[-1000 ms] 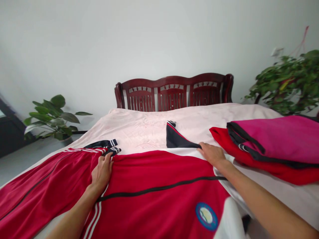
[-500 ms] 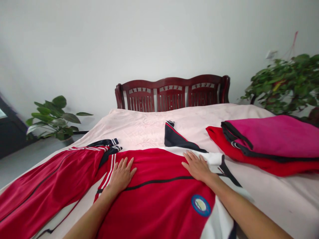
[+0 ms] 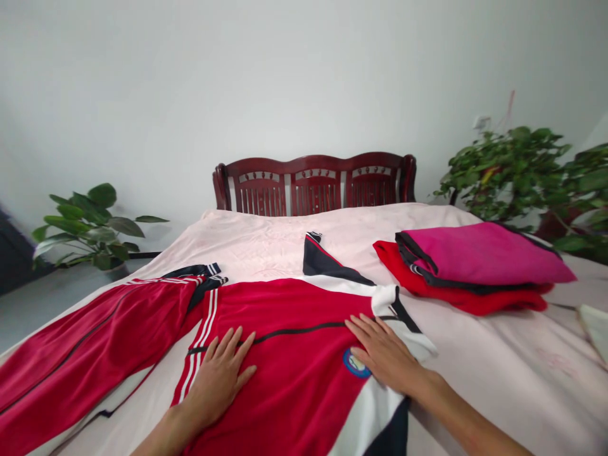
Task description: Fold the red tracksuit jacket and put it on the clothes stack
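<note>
A red jacket (image 3: pixel 285 361) with white panels, a black line across it and a round blue badge (image 3: pixel 356 363) lies spread on the bed. My left hand (image 3: pixel 219 373) rests flat on its left part beside the white stripes, fingers stretched out. On the right part lies my right hand (image 3: pixel 382 349), also flat, partly covering the badge. One dark sleeve (image 3: pixel 330 261) points away from me beyond the jacket. To the left, a pair of red trousers or a similar red garment (image 3: pixel 114 335) with a dark cuff is laid out alongside.
Folded magenta (image 3: pixel 484 253) and red clothes (image 3: pixel 475 302) are stacked at the right on the pale pink bedsheet (image 3: pixel 266 244). A dark wooden headboard (image 3: pixel 316 183) stands against the wall. Potted plants (image 3: pixel 90 221) flank the bed on both sides.
Both hands have slid toward me over the jacket, the right now partly over the badge. The view has turned slightly to the right.
</note>
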A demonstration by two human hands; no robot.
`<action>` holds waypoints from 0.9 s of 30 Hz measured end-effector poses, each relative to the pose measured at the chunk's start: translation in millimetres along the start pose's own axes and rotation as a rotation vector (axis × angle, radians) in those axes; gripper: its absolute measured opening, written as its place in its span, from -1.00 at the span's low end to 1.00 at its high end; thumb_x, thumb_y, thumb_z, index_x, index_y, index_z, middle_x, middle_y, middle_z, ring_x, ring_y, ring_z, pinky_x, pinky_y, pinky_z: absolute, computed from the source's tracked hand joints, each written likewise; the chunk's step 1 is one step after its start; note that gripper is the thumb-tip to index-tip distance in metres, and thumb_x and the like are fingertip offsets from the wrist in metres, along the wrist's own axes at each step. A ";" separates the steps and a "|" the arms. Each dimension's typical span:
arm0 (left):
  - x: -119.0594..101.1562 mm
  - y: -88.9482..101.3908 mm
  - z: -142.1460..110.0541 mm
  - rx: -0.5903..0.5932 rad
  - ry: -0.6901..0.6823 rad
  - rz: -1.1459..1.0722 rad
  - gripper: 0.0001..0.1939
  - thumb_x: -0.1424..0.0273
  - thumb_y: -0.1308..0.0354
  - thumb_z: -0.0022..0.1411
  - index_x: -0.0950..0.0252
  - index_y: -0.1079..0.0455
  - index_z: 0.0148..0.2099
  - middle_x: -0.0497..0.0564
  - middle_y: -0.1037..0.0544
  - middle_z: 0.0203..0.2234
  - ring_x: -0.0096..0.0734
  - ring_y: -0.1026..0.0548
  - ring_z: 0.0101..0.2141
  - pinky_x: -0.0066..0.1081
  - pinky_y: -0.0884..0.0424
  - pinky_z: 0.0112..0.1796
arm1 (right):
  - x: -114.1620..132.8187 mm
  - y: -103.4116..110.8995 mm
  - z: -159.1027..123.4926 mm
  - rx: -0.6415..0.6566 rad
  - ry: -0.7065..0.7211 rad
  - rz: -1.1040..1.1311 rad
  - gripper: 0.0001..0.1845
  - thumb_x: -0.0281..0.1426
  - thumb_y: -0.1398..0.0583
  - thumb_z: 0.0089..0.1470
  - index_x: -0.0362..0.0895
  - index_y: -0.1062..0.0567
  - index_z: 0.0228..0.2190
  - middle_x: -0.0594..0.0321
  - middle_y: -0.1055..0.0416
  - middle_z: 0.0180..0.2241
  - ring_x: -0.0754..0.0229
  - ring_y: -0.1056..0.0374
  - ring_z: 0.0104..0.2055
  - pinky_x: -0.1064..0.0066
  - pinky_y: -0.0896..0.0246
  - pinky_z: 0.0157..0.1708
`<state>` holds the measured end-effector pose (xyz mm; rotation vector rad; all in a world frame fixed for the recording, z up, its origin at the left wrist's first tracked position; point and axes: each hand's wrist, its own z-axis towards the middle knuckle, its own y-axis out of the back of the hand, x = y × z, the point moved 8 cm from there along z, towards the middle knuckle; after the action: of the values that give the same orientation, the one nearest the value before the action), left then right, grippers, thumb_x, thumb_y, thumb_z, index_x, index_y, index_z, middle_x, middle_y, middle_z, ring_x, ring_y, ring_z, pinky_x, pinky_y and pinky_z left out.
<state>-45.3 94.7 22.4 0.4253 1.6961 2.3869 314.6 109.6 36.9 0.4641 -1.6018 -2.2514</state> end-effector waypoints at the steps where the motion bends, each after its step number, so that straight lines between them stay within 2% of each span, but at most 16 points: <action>1: 0.1 -0.2 -10.3 -0.012 -0.037 -0.001 -0.43 0.12 -0.03 0.34 0.02 -0.15 0.35 0.13 -0.28 0.30 0.01 -0.23 0.28 0.06 -0.22 0.19 | 1.5 0.2 -10.1 -0.012 0.025 0.002 -0.41 -0.15 0.00 0.29 -0.04 -0.20 0.28 0.11 -0.19 0.30 0.03 -0.07 0.34 0.03 -0.01 0.27; 6: 23.0 5.0 -43.7 -0.042 -0.067 0.015 -0.46 0.16 -0.02 0.35 0.07 -0.20 0.34 0.15 -0.25 0.31 0.00 -0.25 0.26 0.05 -0.27 0.18 | -27.4 6.7 -40.7 -0.040 -0.048 -0.056 -0.48 -0.28 0.00 0.28 -0.11 -0.31 0.22 0.09 -0.28 0.24 0.02 -0.19 0.28 0.05 -0.14 0.21; 9: 27.7 22.6 -63.7 -0.063 -0.108 -0.030 -0.43 0.19 -0.03 0.35 0.08 -0.13 0.37 0.15 -0.22 0.32 -0.05 -0.28 0.25 -0.05 -0.33 0.17 | -31.0 23.9 -55.0 -0.085 -0.086 -0.033 -0.53 -0.32 -0.03 0.24 -0.11 -0.40 0.14 0.06 -0.37 0.17 -0.01 -0.27 0.22 0.02 -0.18 0.18; 11: 27.5 41.4 -82.0 -0.089 -0.135 -0.078 -0.37 0.18 -0.07 0.33 0.01 -0.06 0.39 0.09 -0.22 0.33 -0.09 -0.30 0.24 -0.12 -0.36 0.15 | -17.6 42.6 -68.6 -0.137 -0.057 0.047 -0.55 -0.41 -0.04 0.20 -0.08 -0.44 0.09 0.08 -0.43 0.12 0.02 -0.31 0.17 0.06 -0.22 0.16; 13: 26.4 59.9 -102.6 -0.094 -0.171 -0.142 -0.35 0.18 -0.11 0.30 -0.05 -0.05 0.39 0.04 -0.30 0.29 -0.15 -0.37 0.19 -0.22 -0.42 0.11 | 8.1 62.2 -84.6 -0.149 0.047 0.173 -0.52 -0.54 -0.03 0.13 -0.03 -0.47 0.04 0.15 -0.48 0.04 0.10 -0.37 0.10 0.18 -0.28 0.11; 16: 23.6 81.8 -131.2 -0.096 -0.255 -0.224 -0.37 0.20 -0.17 0.25 -0.09 -0.13 0.34 0.01 -0.50 0.12 -0.24 -0.52 0.04 -0.39 -0.51 -0.01 | 58.6 87.3 -107.0 -0.072 0.287 0.340 -0.45 -0.62 -0.04 0.00 -0.01 -0.47 -0.01 0.20 -0.51 -0.03 0.15 -0.39 0.04 0.27 -0.30 0.09; 18: 21.2 90.3 -144.1 -0.116 -0.311 -0.232 -0.38 0.25 -0.19 0.23 -0.12 -0.18 0.31 -0.04 -0.57 0.03 -0.28 -0.57 -0.03 -0.44 -0.52 -0.04 | 89.7 96.9 -116.2 -0.005 0.425 0.382 -0.42 -0.60 -0.08 -0.02 -0.03 -0.42 0.05 0.19 -0.49 0.00 0.15 -0.37 0.07 0.27 -0.25 0.14; 20: 18.1 93.5 -149.5 -0.136 -0.343 -0.219 -0.41 0.30 -0.20 0.22 -0.12 -0.21 0.28 -0.09 -0.59 0.01 -0.31 -0.58 -0.05 -0.48 -0.51 -0.02 | 113.5 99.6 -118.3 0.029 0.509 0.392 -0.41 -0.56 -0.10 0.02 -0.07 -0.36 0.12 0.15 -0.47 0.03 0.14 -0.35 0.08 0.28 -0.24 0.14; 22: 15.0 91.8 -147.8 -0.128 -0.335 -0.208 -0.44 0.33 -0.19 0.22 -0.09 -0.25 0.25 -0.10 -0.59 0.01 -0.33 -0.57 -0.04 -0.50 -0.49 0.00 | 128.7 96.5 -114.8 0.020 0.535 0.408 -0.50 -0.53 -0.08 0.10 -0.10 -0.35 0.10 0.11 -0.49 -0.02 0.13 -0.38 0.03 0.27 -0.26 0.08; 25: 9.3 87.6 -139.6 -0.079 -0.312 -0.217 -0.56 0.42 -0.12 0.26 -0.01 -0.35 0.16 -0.04 -0.59 -0.01 -0.35 -0.57 -0.03 -0.49 -0.48 0.01 | 134.7 87.8 -108.8 -0.039 0.485 0.487 -0.73 -0.40 0.04 0.29 -0.09 -0.42 -0.11 0.14 -0.51 -0.24 0.13 -0.40 -0.17 0.28 -0.31 -0.13; 27: 8.4 83.5 -135.5 -0.013 -0.294 -0.243 -0.65 0.49 -0.03 0.28 0.03 -0.41 0.05 -0.02 -0.61 -0.09 -0.37 -0.58 -0.10 -0.49 -0.50 -0.05 | 130.6 84.1 -109.6 -0.082 0.436 0.569 -0.61 -0.23 0.15 0.36 -0.07 -0.40 -0.25 0.17 -0.47 -0.36 0.15 -0.37 -0.29 0.31 -0.27 -0.27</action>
<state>-97.1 -51.1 60.6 0.5080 1.5067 2.0485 254.7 -67.1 73.5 0.3819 -1.2182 -1.6446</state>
